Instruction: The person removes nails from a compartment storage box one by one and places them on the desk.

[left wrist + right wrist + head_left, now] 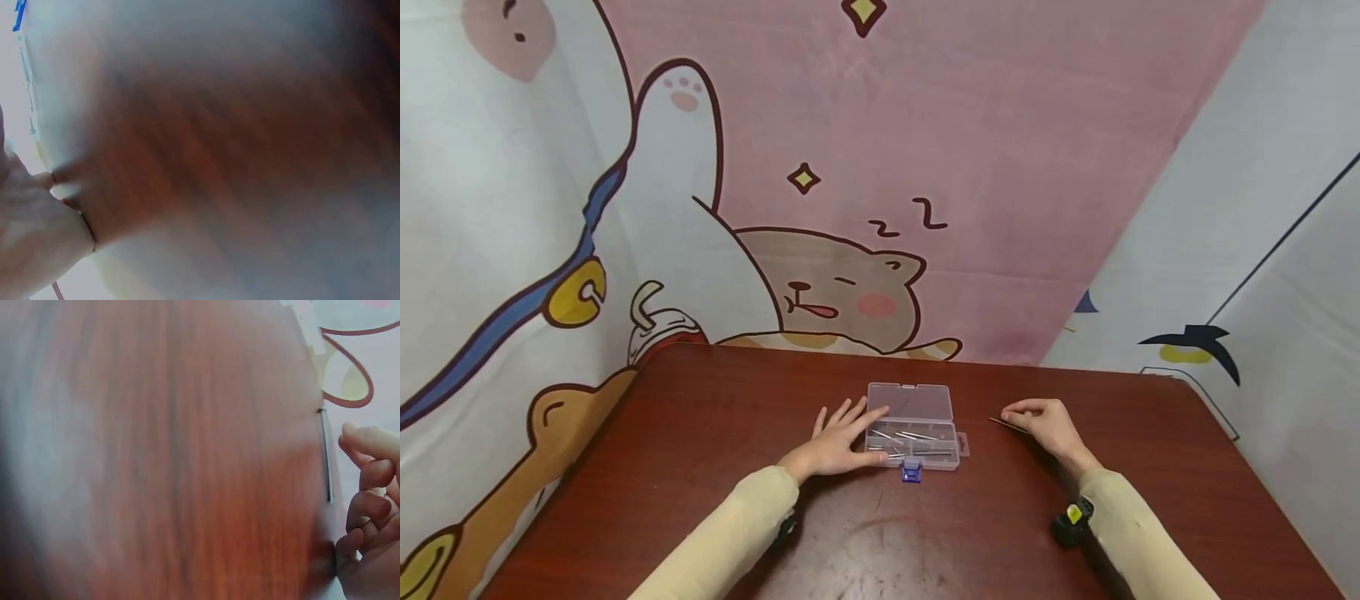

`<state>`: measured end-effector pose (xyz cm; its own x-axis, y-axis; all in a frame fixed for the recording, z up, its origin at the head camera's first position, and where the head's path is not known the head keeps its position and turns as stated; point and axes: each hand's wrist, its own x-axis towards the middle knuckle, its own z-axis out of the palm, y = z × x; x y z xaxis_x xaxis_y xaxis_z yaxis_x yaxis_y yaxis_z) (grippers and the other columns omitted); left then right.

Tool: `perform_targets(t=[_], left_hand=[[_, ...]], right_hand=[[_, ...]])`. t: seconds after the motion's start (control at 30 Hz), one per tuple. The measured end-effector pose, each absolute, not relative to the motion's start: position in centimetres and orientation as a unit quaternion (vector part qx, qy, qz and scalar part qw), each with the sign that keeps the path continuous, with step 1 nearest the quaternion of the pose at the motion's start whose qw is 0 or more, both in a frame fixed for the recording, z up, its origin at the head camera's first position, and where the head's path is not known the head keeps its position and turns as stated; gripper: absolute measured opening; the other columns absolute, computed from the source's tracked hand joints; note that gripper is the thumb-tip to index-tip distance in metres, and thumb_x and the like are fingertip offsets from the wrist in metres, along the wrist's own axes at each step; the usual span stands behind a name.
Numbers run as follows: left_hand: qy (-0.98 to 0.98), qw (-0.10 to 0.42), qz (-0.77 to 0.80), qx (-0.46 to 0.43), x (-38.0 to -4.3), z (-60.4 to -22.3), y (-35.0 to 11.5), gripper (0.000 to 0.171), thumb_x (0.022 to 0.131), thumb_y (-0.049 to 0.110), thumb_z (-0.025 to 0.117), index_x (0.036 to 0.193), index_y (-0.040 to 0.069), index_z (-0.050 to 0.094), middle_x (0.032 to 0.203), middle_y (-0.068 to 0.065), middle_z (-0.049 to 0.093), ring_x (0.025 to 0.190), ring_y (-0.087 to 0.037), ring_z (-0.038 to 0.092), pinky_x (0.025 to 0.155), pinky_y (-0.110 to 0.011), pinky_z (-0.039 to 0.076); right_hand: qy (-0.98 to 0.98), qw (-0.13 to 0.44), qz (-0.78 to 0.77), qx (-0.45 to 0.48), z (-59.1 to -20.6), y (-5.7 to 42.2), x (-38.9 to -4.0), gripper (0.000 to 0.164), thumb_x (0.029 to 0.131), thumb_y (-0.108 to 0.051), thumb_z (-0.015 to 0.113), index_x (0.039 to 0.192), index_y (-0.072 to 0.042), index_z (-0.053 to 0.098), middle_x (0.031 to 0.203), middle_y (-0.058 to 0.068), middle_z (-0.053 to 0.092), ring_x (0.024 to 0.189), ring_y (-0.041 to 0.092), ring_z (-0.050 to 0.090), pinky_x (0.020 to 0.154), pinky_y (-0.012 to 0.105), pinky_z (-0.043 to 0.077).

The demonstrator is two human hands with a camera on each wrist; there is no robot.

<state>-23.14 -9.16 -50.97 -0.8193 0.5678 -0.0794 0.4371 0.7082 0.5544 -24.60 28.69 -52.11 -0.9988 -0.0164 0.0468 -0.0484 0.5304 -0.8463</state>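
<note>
A clear plastic box (955,460) with a blue latch (912,472) lies with its lid (917,402) folded back. Several thin metal rods (917,435) lie in its compartments. My left hand (831,446) is spread at the box's left side, thumb over the front part and index finger over the lid. In the left wrist view only part of that hand shows, at the left edge. Right of the box, my right hand (1048,425) has bent fingers close over another thin metal rod (327,456). A gap shows between its fingertips and that rod in the right wrist view.
The box and the loose rod are on a dark red-brown wooden table (880,542). Behind its far edge hangs a pink and white cloth (1000,167) with cartoon animals. A dark device with a yellow mark (1071,521) is worn at the right wrist.
</note>
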Motion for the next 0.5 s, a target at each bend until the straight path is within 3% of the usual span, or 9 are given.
perform_targets(t=[0.2,0.5], left_hand=[[0.913,0.126,0.268,0.279,-23.2,-50.9,-9.0,0.076,0.089,0.057,0.059,0.153,0.028,0.03,0.159,-0.015,0.015,0.144,-0.04,0.007,0.107,-0.064,-0.002],[0.914,0.125,0.269,0.276,-23.2,-50.9,-9.2,0.075,0.089,0.057,0.059,0.153,0.029,0.03,0.159,-0.014,0.015,0.144,-0.039,0.008,0.107,-0.065,-0.002]], right_hand=[[-0.855,0.03,0.517,-0.016,-51.0,27.4,-23.5,0.028,0.087,-0.02,0.074,0.1,0.005,0.074,0.092,0.01,0.072,0.079,0.008,0.061,0.067,0.024,0.049],[-0.848,0.039,0.529,0.005,-49.5,24.1,-22.7,0.029,0.088,-0.023,0.074,0.102,0.001,0.074,0.095,0.009,0.072,0.083,0.013,0.061,0.072,0.025,0.048]])
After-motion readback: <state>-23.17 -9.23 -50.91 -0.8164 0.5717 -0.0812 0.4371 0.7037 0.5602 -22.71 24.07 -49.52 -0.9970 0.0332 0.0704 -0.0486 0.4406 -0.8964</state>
